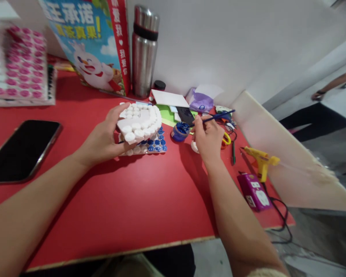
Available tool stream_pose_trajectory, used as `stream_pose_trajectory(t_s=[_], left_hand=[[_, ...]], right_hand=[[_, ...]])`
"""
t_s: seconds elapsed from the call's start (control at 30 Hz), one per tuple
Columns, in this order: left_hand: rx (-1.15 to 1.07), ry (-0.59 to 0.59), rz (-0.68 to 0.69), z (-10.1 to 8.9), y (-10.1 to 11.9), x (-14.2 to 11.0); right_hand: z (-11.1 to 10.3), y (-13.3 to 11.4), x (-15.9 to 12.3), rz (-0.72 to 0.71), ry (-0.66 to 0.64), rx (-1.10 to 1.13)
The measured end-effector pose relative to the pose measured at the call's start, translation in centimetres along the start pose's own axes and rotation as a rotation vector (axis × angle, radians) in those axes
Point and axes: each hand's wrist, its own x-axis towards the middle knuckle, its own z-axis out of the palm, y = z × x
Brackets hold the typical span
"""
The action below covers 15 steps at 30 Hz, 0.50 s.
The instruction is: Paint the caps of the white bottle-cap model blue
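My left hand (pixel 112 132) grips a white piece covered in rounded white knobs (pixel 141 125), thumb in front and fingers behind. Below that piece lies a flat panel with rows of blue-painted knobs (pixel 157 144), partly hidden by it. Pinched in my right hand (pixel 209 138) is a thin blue paintbrush (pixel 222 114), its handle pointing right. The brush's tip end is over a small open jar of blue paint (pixel 180 131); whether the bristles touch the paint I cannot tell. A white round lid-like thing (pixel 195 146) shows partly behind my right hand.
A phone (pixel 23 150) lies at left on the red table (pixel 138 215). Panels with pink knobs (pixel 25 65), a colourful bag (pixel 95 50) and a steel bottle (pixel 145 54) stand behind. At right are yellow-handled scissors (pixel 226 139), a yellow glue gun (pixel 261 159) and a purple box (pixel 254 191).
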Motion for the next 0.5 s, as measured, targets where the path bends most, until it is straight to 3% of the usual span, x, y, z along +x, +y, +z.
stream_pose_trajectory(t_s=[0.33,0.5], left_hand=[[-0.001,0.016,0.035,0.0,0.2,0.0],[-0.016,0.001,0.001,0.0,0.2,0.0]], right_hand=[[-0.4,-0.3,0.1,0.019,0.014,0.050],[-1.9,-0.9,0.4,0.235,0.105,0.299]])
